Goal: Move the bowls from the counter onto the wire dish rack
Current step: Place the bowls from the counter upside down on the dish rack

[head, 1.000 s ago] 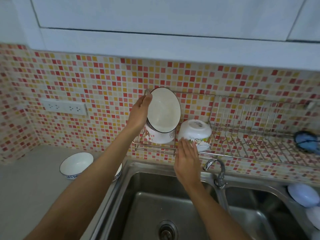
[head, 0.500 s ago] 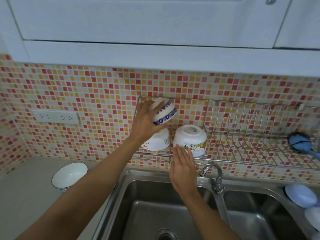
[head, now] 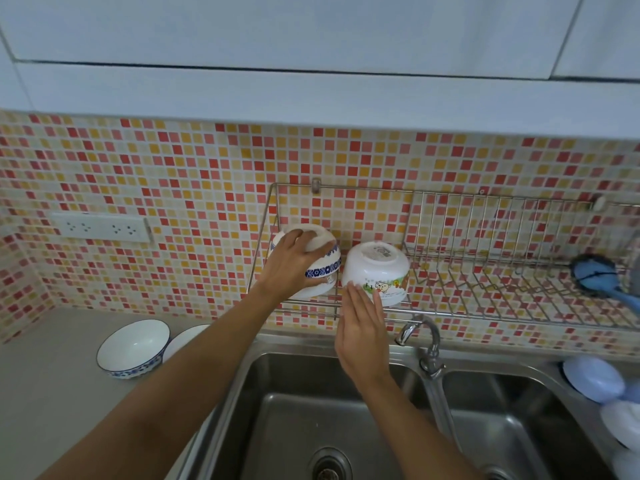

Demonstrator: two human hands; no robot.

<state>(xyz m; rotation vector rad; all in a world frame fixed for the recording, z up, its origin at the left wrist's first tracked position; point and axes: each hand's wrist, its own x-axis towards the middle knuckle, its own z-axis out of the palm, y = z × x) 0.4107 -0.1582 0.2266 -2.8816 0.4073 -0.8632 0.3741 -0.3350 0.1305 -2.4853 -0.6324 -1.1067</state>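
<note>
A wire dish rack (head: pixel 485 282) hangs on the tiled wall above the sink. My left hand (head: pixel 289 263) grips a white bowl with a blue patterned rim (head: pixel 325 263), held upside down on top of another white bowl (head: pixel 318 289) at the rack's left end. Beside it a white bowl with a cartoon print (head: pixel 379 271) rests upside down on the rack. My right hand (head: pixel 363 323) is flat, fingers together, fingertips touching that bowl's lower edge. On the counter at the left stand a blue-rimmed bowl (head: pixel 133 348) and a second bowl (head: pixel 187 339), partly hidden by my left arm.
A double steel sink (head: pixel 311 410) lies under the rack, with a tap (head: pixel 420 337) between the basins. A blue brush (head: pixel 595 275) lies at the rack's right end. Pale blue and white dishes (head: pixel 592 379) sit at the right edge. A wall socket (head: pixel 100 227) is at the left.
My left hand turned the blue-rimmed bowl over and lowered it onto the bowl at the rack's left end. My right hand stayed against the cartoon bowl.
</note>
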